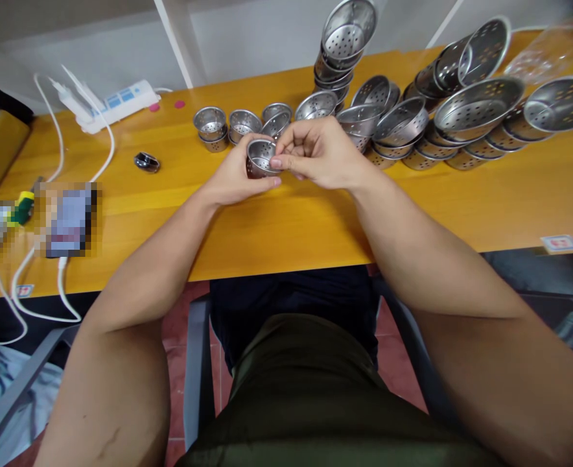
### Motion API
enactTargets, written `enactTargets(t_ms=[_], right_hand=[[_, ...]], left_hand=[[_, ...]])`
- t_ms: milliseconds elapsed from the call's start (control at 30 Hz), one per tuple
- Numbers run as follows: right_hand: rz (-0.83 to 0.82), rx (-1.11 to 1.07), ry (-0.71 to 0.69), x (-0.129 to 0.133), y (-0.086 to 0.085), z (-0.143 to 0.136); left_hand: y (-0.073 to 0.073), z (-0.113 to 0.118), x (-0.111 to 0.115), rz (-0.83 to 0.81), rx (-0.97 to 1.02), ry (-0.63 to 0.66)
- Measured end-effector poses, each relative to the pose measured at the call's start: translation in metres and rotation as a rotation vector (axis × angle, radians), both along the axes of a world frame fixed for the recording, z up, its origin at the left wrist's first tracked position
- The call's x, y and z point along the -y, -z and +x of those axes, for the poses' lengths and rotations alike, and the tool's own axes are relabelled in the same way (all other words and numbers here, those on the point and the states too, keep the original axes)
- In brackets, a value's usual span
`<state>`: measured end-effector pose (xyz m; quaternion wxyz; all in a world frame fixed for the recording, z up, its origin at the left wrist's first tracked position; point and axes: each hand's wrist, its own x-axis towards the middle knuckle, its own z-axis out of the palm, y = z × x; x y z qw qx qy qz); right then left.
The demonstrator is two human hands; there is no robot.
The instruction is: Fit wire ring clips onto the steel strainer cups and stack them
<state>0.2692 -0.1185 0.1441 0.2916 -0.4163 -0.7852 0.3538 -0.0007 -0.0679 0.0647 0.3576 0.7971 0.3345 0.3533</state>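
A small perforated metal cup (pixel 261 154) is tilted toward me above the table. My left hand (pixel 231 174) wraps round its left side, with the thumb along the bottom. At the cup's right rim, the thumb and forefinger of my right hand (pixel 323 152) are pinched together on the edge; the other fingers are curled in. Just behind my hands are small stacked perforated cups (pixel 210 123), more small cups (pixel 244 122) and a tilted cup (pixel 277 124), partly hidden by my fingers.
Larger perforated cups (pixel 478 107) stand in leaning stacks at the right, beside a tall stack (pixel 349 32). At the left are a power strip (pixel 121 107), a cabled phone (pixel 70 220), a small black object (pixel 147 162) and white cables (pixel 114 139) on the wooden table (pixel 286 240).
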Motion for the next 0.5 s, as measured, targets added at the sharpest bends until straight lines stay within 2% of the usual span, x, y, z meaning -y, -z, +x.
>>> enactTargets(t_ms=[233,500], right_hand=[[-0.023,0.125,0.067,0.0069,-0.0096,-0.0041],[-0.03,0.083,0.039,0.0065,-0.0097,-0.0033]], left_hand=[[-0.0079,0.0023,0.006,0.026,-0.008,0.012],[-0.0057,-0.0003,0.0031,0.024,-0.026,0.015]])
